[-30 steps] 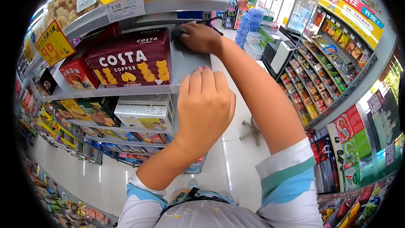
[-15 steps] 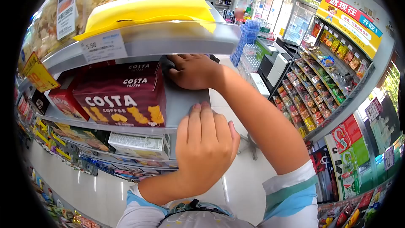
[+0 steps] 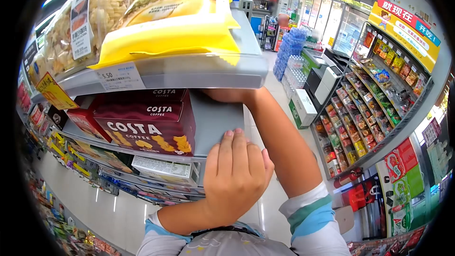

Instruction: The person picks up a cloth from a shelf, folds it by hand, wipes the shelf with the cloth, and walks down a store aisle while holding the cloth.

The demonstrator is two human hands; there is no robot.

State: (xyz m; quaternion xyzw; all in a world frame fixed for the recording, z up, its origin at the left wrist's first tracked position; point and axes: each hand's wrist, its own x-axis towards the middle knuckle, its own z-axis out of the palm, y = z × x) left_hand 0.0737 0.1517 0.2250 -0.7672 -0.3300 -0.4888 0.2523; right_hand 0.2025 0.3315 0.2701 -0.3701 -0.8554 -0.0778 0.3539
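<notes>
My left hand (image 3: 238, 173) rests with outstretched fingers on the front edge of the grey shelf (image 3: 220, 118), its back towards me; nothing shows in it. My right hand (image 3: 232, 95) reaches in under the upper shelf (image 3: 189, 73), deeper along the same grey surface. Only its wrist side shows, and its fingers are hidden. Left of both hands stands a maroon Costa Coffee box (image 3: 147, 123), with a red box (image 3: 87, 121) beside it. Yellow packets (image 3: 166, 45) and a clear pack of pale snacks (image 3: 71, 33) lie on the upper shelf.
Lower shelves hold a white box (image 3: 166, 169) and other goods. To the right stands a snack rack (image 3: 365, 99) under a yellow sign. Beyond are a white box (image 3: 303, 109) on the floor, stacked water bottles (image 3: 290, 52) and a blurred person (image 3: 283, 20).
Half a second ago my right hand was visible on a dark cloth; now it is further under the upper shelf and the cloth is out of sight. The view has shifted; my left hand stays put.
</notes>
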